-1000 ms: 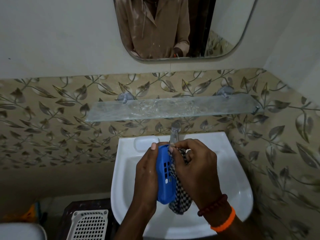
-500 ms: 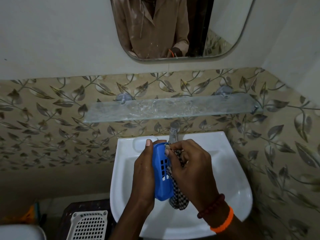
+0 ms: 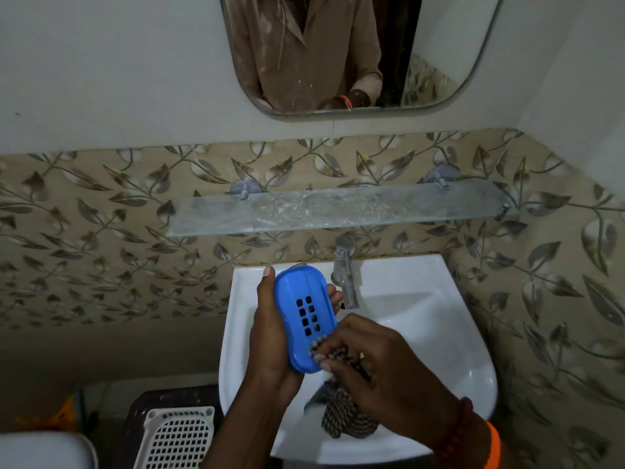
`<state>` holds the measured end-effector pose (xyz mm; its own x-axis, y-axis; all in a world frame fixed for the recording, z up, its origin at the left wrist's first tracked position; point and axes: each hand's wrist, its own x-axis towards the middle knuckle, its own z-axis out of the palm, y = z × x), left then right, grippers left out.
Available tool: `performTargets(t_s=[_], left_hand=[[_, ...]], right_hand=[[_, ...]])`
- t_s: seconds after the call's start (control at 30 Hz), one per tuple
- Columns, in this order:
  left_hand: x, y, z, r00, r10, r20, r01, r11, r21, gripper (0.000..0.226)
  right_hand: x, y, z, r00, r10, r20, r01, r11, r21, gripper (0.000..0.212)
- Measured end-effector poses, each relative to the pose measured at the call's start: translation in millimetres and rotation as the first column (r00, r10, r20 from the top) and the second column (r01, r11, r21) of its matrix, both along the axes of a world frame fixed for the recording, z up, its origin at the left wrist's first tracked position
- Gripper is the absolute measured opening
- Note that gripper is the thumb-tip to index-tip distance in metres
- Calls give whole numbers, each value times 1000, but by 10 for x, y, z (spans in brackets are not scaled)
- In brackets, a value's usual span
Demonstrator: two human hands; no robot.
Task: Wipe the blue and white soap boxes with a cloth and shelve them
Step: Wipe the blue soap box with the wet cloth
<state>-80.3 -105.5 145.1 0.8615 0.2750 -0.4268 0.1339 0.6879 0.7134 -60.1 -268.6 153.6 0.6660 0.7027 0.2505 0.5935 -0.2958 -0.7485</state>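
The blue soap box point(image 3: 303, 318) sits in the middle of the frame, held over the white basin point(image 3: 422, 319) with its slotted face turned up toward the camera and its long axis running from the upper left, near the tap point(image 3: 345, 270), down to the lower right. The left hand point(image 3: 270, 336) cradles it from the left side, thumb along the upper left edge and fingertips curling round the far right edge, so the box lies across the palm and is gripped firmly. The right hand point(image 3: 375, 363), wearing bead and orange bands at the wrist, comes in from the lower right and has its fingers bunched round a checked cloth point(image 3: 341, 411), pinching a fold of it against the lower end of the box while the rest of the cloth hangs below into the basin. So the box lies up and to the left of the cloth grip, and I judge that the wipe has to travel along the long axis, away from the wrist toward the tap end. The glass shelf point(image 3: 338, 209) runs across the tiled wall above the tap and carries nothing, well apart from both hands; the left hand, already holding the box, is nearer to place it there. No white soap box can be made out with certainty.
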Motion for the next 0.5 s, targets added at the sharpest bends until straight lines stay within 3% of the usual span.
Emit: performTargets(t_s=[0.13, 0.17, 0.23, 0.27, 0.33, 0.4, 0.5], left_hand=[[-17, 40, -42, 999, -43, 29, 44, 998, -44, 89], [-31, 57, -53, 998, -49, 39, 52, 996, -77, 87], [-64, 64, -76, 995, -72, 66, 80, 989, -127, 86], [-71, 48, -92, 992, -87, 89, 99, 985, -140, 88], [-68, -16, -115, 989, -93, 114, 108, 985, -132, 89], [-37, -119, -134, 993, -80, 82, 78, 996, 32, 83], [-5, -236, -131, 1000, 0, -4, 2, 924, 384, 62]], right_hand=[[129, -99, -46, 972, -225, 62, 223, 974, 25, 8], [153, -133, -62, 952, -303, -38, 305, 949, 86, 10], [168, -186, -85, 848, -355, -394, 456, 867, 199, 14], [146, -195, -91, 781, -316, -539, 495, 839, 225, 14], [75, -187, -121, 713, -226, -664, 491, 837, 243, 12], [12, -169, -114, 698, -158, -699, 467, 840, 277, 12], [-15, -171, -49, 676, -120, -727, 503, 796, 337, 10]])
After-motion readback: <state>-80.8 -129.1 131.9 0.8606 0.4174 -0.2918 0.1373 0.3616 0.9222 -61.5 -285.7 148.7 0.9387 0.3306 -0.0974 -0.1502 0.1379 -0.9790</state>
